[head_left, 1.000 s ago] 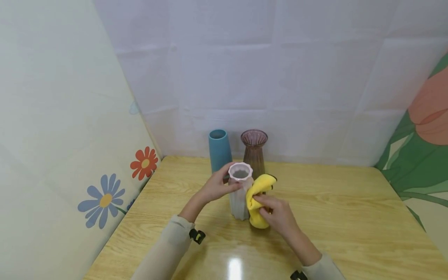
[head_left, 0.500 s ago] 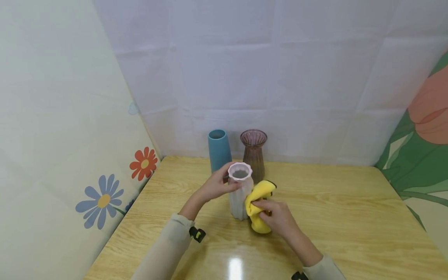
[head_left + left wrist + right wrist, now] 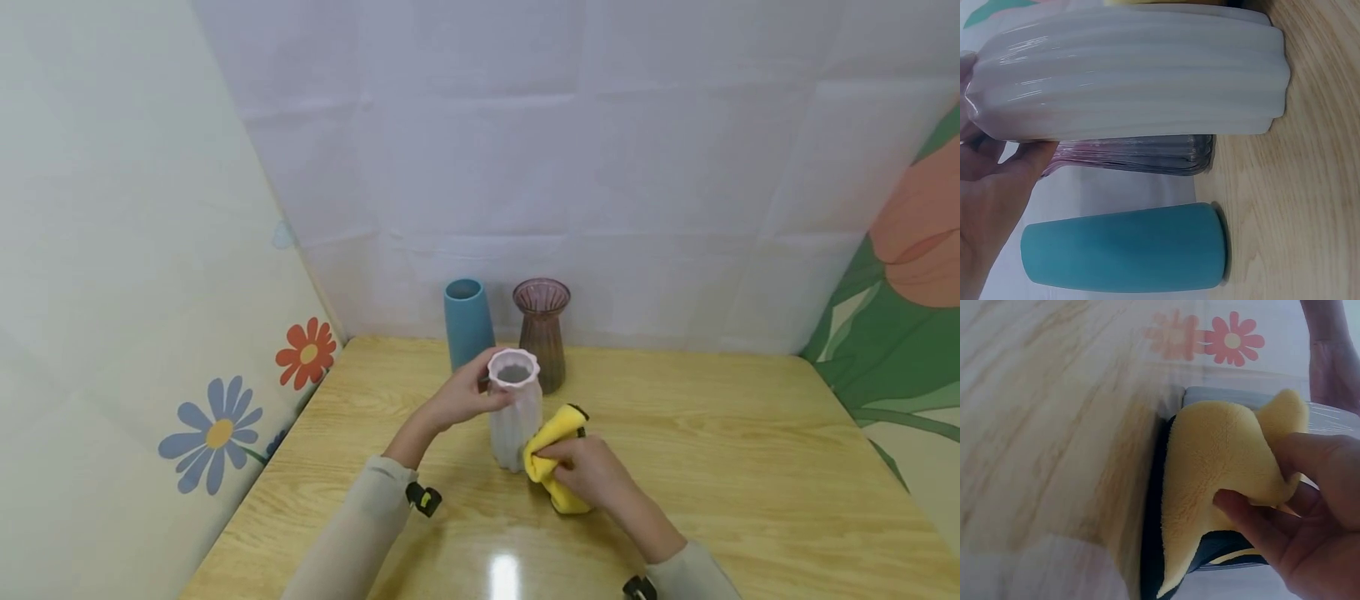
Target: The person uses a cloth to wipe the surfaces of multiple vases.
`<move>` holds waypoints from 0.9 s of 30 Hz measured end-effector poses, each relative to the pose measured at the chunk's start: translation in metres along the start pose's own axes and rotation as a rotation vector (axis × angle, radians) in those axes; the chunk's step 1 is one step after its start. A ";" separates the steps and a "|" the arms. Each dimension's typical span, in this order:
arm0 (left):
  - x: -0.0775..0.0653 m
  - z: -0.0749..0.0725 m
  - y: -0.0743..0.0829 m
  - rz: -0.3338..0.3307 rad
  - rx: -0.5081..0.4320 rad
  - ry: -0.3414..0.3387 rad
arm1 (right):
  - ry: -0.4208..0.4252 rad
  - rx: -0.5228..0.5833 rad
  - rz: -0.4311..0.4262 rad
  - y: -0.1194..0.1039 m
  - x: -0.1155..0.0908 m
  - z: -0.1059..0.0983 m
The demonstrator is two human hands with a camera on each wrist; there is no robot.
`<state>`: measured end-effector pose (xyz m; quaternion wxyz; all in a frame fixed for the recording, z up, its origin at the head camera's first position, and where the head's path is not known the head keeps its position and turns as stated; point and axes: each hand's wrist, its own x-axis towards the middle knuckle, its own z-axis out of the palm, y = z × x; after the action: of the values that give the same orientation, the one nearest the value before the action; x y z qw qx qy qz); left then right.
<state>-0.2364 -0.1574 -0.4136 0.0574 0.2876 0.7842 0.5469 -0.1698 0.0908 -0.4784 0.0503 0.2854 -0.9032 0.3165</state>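
Note:
A pale pinkish-white fluted vase (image 3: 516, 425) with a scalloped rim stands upright on the table. My left hand (image 3: 465, 395) grips it near the rim from the left; the left wrist view shows the vase (image 3: 1129, 75) side-on with its glossy ridges. Bunched in my right hand (image 3: 596, 473) is a yellow cloth (image 3: 553, 446) with a dark edge, pinched between thumb and fingers. The cloth lies against the lower right side of the vase. In the right wrist view the cloth (image 3: 1216, 456) covers much of the vase's lower part.
Behind the pale vase stand a blue vase (image 3: 469, 325) and a purple glass vase (image 3: 543, 342) with a flared rim. The wooden table (image 3: 720, 450) ends at a pale curtain (image 3: 465, 167) at the back. A flower-printed panel (image 3: 135, 317) borders the left side.
My right hand has slid down the right side of the vase with the cloth, from about mid-height toward the base. The left hand and the vase have stayed nearly still.

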 end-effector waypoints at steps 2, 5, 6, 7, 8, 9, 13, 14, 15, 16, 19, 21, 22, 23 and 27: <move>0.001 -0.001 0.001 -0.003 0.002 -0.018 | -0.049 -0.019 0.000 0.001 0.001 -0.001; 0.003 -0.004 0.001 0.009 -0.008 -0.053 | -0.119 -0.018 -0.006 0.003 0.004 -0.006; 0.004 -0.005 0.001 0.018 -0.015 -0.068 | -0.139 -0.005 -0.010 0.004 0.004 -0.009; 0.005 -0.006 0.001 0.028 -0.027 -0.086 | -0.157 0.013 -0.012 0.005 0.004 -0.014; 0.006 -0.007 0.001 0.033 -0.037 -0.105 | -0.171 0.037 -0.013 0.006 0.004 -0.018; 0.006 -0.008 0.000 0.031 -0.048 -0.121 | -0.177 0.070 -0.015 0.007 0.003 -0.024; 0.001 -0.006 0.000 0.004 -0.085 -0.131 | -0.090 0.186 -0.009 0.013 -0.001 -0.047; -0.002 -0.005 0.000 -0.007 -0.084 -0.114 | -0.043 0.204 -0.006 0.014 -0.002 -0.053; -0.006 -0.003 0.000 -0.013 -0.082 -0.088 | 0.009 0.220 0.003 0.013 -0.002 -0.058; -0.009 -0.001 0.000 -0.011 -0.075 -0.061 | 0.063 0.230 0.014 0.013 -0.003 -0.062; -0.017 0.006 0.002 0.008 -0.041 0.022 | 0.213 0.265 0.036 0.008 -0.002 -0.073; -0.019 0.011 0.004 0.026 -0.024 0.072 | 0.293 0.304 0.050 0.003 -0.001 -0.077; -0.020 0.014 0.005 0.032 -0.016 0.094 | 0.328 0.325 0.049 0.001 0.000 -0.078; -0.019 0.016 0.007 0.036 -0.014 0.112 | 0.362 0.345 0.048 -0.001 0.001 -0.078; -0.020 0.023 0.012 0.015 0.011 0.170 | 0.473 0.442 0.018 -0.009 0.007 -0.074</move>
<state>-0.2058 -0.1461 -0.4160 -0.0150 0.2462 0.7870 0.5655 -0.1770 0.1259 -0.4131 0.1926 0.2000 -0.7786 0.5628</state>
